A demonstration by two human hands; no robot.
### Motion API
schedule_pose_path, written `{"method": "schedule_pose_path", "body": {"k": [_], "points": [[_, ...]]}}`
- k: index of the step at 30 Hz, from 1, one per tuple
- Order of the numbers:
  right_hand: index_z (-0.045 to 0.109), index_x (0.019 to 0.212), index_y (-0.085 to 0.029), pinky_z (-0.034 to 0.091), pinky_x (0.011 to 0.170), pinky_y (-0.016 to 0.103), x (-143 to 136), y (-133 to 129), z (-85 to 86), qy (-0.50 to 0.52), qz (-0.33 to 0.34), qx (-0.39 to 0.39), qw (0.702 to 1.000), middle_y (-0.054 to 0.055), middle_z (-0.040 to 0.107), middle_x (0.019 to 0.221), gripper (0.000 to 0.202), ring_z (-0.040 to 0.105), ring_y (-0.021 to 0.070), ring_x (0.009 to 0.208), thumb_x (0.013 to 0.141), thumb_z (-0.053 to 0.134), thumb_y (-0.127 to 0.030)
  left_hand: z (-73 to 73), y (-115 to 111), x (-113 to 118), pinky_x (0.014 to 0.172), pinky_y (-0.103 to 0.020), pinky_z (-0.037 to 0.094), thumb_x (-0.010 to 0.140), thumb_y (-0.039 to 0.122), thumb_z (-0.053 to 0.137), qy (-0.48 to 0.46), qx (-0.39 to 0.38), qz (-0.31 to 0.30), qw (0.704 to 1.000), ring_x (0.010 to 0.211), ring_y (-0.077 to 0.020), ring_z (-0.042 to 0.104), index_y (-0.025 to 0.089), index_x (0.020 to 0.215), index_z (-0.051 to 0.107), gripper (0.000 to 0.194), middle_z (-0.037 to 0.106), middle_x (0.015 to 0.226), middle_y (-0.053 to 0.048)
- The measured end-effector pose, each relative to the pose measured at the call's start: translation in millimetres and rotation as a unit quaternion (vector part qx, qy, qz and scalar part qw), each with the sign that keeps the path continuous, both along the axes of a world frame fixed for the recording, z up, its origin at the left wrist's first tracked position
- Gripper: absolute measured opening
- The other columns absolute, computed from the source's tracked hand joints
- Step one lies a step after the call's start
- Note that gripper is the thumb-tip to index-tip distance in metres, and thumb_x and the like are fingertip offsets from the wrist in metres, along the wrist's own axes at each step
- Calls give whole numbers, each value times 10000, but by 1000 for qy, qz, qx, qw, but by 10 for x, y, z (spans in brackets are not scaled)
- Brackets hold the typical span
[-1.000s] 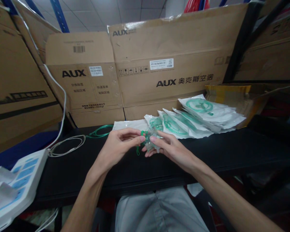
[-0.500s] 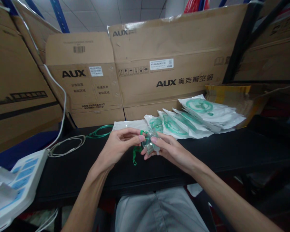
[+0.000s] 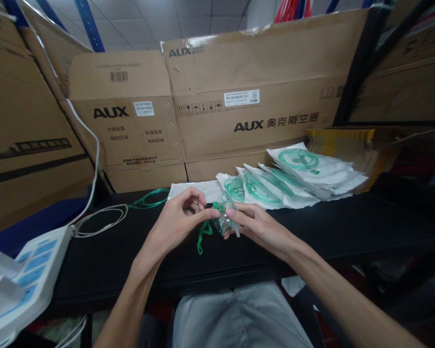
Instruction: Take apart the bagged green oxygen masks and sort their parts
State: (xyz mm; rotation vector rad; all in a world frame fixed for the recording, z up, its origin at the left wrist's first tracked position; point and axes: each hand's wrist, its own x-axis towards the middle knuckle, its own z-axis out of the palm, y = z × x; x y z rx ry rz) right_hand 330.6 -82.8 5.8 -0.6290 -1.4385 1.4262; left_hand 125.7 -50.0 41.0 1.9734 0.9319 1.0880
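Observation:
A clear oxygen mask (image 3: 224,220) with green parts is held above the black table. My right hand (image 3: 253,221) grips its right side, thumb on top and fingers curled underneath. My left hand (image 3: 181,217) is at the left side, its thumb pressed on the mask by a green fitting. The left index finger is bent and raised off it; the other left fingers are partly hidden. A green elastic strap (image 3: 204,236) dangles below the mask. Just behind are white packs (image 3: 263,189) with coiled green tubing showing through.
More such packs (image 3: 311,164) are stacked at the right. Green tubing (image 3: 150,197) and a pale cable (image 3: 105,217) lie coiled on the black table (image 3: 130,261) to the left. A white power strip (image 3: 39,270) is at the left edge. Cardboard boxes (image 3: 210,116) stand behind.
My left index finger has lifted away from the green strap, while the thumb stays at the mask. The mask has turned slightly, and the strap hangs a little lower.

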Motion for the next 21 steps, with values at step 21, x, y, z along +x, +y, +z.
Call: {"method": "schedule_pose_path", "body": {"k": [21], "points": [[498, 1174, -237, 528, 742, 310, -38, 12, -43, -6, -55, -21, 998, -3, 718, 812, 478, 694, 160, 735, 830, 760, -441, -22, -50, 11, 781, -265, 460, 919, 389, 642, 122, 121, -54, 984, 884, -194, 652, 251, 1212, 715, 333, 744, 1071, -45]]}}
